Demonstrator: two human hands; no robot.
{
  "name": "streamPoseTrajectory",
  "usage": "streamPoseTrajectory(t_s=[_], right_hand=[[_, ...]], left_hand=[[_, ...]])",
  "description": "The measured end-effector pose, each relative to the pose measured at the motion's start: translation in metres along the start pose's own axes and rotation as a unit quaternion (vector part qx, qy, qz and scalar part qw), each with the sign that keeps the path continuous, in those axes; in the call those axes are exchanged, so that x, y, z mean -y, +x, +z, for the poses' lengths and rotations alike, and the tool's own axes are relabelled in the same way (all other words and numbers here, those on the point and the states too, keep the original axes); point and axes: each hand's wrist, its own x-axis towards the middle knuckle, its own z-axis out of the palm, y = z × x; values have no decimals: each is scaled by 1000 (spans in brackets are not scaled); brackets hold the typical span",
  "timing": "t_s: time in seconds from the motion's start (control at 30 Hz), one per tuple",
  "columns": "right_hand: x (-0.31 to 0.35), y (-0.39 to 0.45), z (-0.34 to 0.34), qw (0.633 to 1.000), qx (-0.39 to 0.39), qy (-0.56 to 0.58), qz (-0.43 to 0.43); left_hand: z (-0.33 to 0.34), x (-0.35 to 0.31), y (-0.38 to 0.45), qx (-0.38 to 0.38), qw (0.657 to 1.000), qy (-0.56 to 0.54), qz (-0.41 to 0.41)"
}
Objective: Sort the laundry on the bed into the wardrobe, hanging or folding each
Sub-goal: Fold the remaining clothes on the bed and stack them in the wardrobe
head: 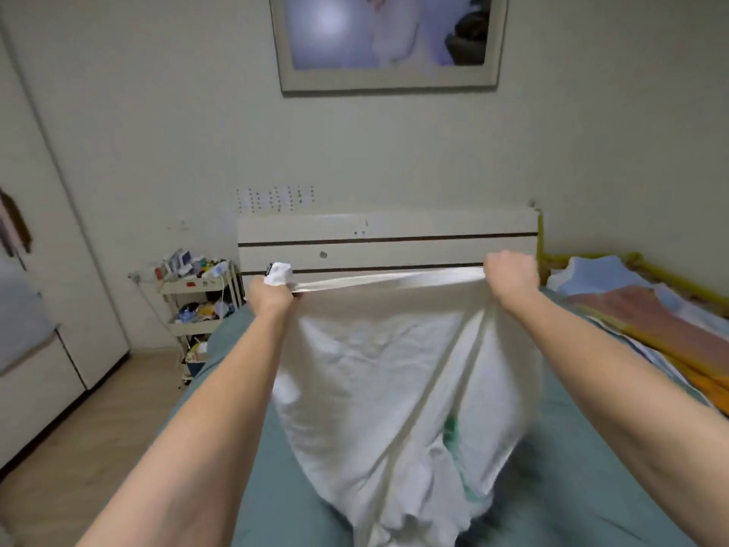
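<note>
1. Plainly, no brand, label or readable writing shows anywhere; the small marks on the wall above the headboard [388, 240] are too blurred to read.
2. Both hands hold a white garment [394, 369] up over the bed [591, 467], its top edge stretched taut between them.
3. Left hand [272, 296] is clamped on the left corner, a bunch of cloth poking out above the fist.
4. Right hand [509, 276] is clamped on the right corner, fingers curled over the edge.
5. Its lower end sags to the green sheet and is cut off at the near edge; something green shows faintly through the cloth, unclear what.
6. A cluttered cart [197, 305] stands far left beside the bed.
7. A white wardrobe [59, 309] stands left.
8. A framed picture [388, 41] hangs above, its top cut off.
9. A striped blanket [651, 321] lies right.
</note>
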Motion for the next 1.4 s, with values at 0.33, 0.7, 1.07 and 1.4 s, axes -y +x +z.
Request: streamPoseTrajectory(t_s=[0.33,0.7,1.07,1.4], right_hand=[[-10,-24,-23,982,-65,178,4],[42,-231,85,981,109,120,-110],[93,-484,221,872,410,-61,-260],[80,-592,239,769,580,-46,-265]], left_hand=[[-46,-40,-18,-33,997,-51,39],[-164,195,-72,-11,978,199,-64],[-274,388,-240,234,770,590,-59],[-294,435,-324,444,493,713,-229]])
